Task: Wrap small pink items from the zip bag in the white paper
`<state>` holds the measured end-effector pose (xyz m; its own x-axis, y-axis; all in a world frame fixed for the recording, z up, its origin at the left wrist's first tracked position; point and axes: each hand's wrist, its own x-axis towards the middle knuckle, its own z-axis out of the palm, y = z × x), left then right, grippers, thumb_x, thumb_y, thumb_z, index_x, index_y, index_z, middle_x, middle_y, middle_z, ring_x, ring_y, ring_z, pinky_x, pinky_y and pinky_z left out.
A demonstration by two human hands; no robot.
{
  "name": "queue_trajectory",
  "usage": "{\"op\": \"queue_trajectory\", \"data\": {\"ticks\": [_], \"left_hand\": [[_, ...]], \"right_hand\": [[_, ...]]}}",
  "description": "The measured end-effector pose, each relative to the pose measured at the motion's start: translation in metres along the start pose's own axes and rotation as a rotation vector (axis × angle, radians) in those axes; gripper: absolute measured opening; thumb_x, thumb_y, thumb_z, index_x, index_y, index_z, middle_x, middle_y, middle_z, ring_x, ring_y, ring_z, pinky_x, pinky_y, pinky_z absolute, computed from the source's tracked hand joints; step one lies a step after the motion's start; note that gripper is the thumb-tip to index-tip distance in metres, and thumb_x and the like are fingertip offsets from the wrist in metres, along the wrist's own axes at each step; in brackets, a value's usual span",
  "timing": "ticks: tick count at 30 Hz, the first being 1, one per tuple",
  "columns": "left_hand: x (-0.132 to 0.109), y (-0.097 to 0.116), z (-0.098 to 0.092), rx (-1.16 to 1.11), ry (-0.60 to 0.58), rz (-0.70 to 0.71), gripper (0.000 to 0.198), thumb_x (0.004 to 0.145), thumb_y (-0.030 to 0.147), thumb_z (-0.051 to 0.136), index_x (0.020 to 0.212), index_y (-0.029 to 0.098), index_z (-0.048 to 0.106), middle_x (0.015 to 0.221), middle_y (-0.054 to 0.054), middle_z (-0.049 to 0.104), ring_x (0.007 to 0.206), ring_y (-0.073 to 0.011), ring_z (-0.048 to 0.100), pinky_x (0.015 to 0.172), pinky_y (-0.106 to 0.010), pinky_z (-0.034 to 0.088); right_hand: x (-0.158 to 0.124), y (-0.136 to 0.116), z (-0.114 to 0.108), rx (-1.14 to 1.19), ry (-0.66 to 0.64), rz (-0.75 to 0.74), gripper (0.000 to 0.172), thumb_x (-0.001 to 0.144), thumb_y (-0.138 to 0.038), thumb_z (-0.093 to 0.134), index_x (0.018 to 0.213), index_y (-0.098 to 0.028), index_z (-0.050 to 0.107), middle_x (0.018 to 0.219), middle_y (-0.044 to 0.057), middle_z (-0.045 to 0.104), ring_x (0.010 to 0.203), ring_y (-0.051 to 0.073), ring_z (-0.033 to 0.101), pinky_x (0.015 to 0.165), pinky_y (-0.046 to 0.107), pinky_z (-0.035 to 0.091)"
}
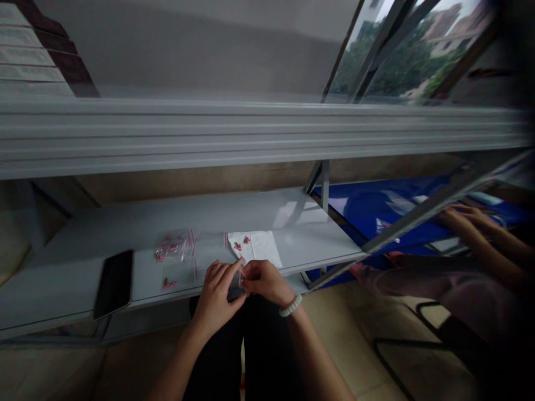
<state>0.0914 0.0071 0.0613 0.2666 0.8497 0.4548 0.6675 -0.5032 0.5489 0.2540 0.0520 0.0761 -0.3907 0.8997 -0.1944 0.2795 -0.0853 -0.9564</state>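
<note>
Closely pinching a small clear plastic bag (239, 285) between the fingers (229, 268) of left hand (217, 295) and right hand (267, 281), both angling inward above a metal shelf (125, 223).

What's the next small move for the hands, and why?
Probably pinch open the mouth of the small clear bag between the left hand and right hand: loose pink parts lie on the white paper just beyond, while a neighbouring bag already holds some.
</note>
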Motion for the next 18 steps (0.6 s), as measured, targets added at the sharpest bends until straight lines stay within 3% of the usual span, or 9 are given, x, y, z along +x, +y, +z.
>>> {"op": "queue_trajectory", "data": {"ticks": [3, 6, 10, 13, 16, 18], "left_hand": [[0.000, -0.002, 0.001, -0.110, 0.060, -0.074, 0.053, 0.073, 0.015, 0.069, 0.121, 0.025, 0.048, 0.109, -0.006, 0.061, 0.106, -0.0242, 0.056, 0.097, -0.045, 0.044], [0.005, -0.005, -0.003, -0.185, 0.060, -0.110, 0.044, 0.072, 0.015, 0.071, 0.111, 0.024, 0.052, 0.106, -0.006, 0.060, 0.101, -0.0228, 0.058, 0.088, -0.039, 0.048], [0.027, -0.011, -0.010, -0.178, 0.025, -0.071, 0.049, 0.070, 0.018, 0.073, 0.113, 0.023, 0.050, 0.109, -0.006, 0.061, 0.104, -0.0222, 0.058, 0.091, -0.037, 0.047], [0.059, -0.020, -0.005, -0.058, -0.107, -0.039, 0.054, 0.069, 0.018, 0.074, 0.115, 0.022, 0.047, 0.111, -0.006, 0.062, 0.102, -0.0203, 0.060, 0.091, -0.034, 0.047], [0.090, -0.029, 0.009, 0.092, -0.248, -0.030, 0.049, 0.069, 0.019, 0.072, 0.113, 0.023, 0.050, 0.109, -0.005, 0.063, 0.098, -0.0198, 0.061, 0.088, -0.032, 0.047], [0.105, -0.033, 0.020, 0.153, -0.296, -0.038, 0.046, 0.068, 0.018, 0.072, 0.109, 0.022, 0.053, 0.107, -0.005, 0.064, 0.097, -0.0204, 0.062, 0.088, -0.033, 0.045]], "right_hand": [[-0.004, 0.000, -0.007, 0.090, -0.064, -0.016, 0.022, 0.069, -0.034, 0.073, 0.074, -0.015, 0.063, 0.061, 0.000, 0.061, 0.051, 0.011, 0.053, 0.048, 0.022, 0.043], [-0.011, 0.002, -0.022, 0.184, -0.116, -0.037, 0.036, 0.073, -0.048, 0.069, 0.079, -0.013, 0.068, 0.073, 0.005, 0.067, 0.065, 0.016, 0.062, 0.061, 0.028, 0.050], [-0.005, 0.011, -0.043, 0.464, 0.191, -0.094, 0.044, 0.077, -0.056, 0.064, 0.090, -0.015, 0.071, 0.091, 0.012, 0.073, 0.091, 0.025, 0.067, 0.085, 0.039, 0.051], [0.024, 0.024, -0.045, 0.672, 0.398, -0.229, 0.050, 0.081, -0.061, 0.055, 0.100, -0.017, 0.069, 0.110, 0.014, 0.070, 0.111, 0.027, 0.061, 0.099, 0.042, 0.044], [0.060, 0.041, -0.035, 0.531, 0.533, -0.280, 0.063, 0.085, -0.067, 0.037, 0.116, -0.017, 0.062, 0.131, 0.015, 0.058, 0.125, 0.026, 0.051, 0.103, 0.042, 0.041], [0.078, 0.051, -0.026, 0.366, 0.532, -0.252, 0.071, 0.087, -0.068, 0.025, 0.124, -0.017, 0.056, 0.138, 0.014, 0.052, 0.129, 0.025, 0.047, 0.103, 0.042, 0.041]]}}
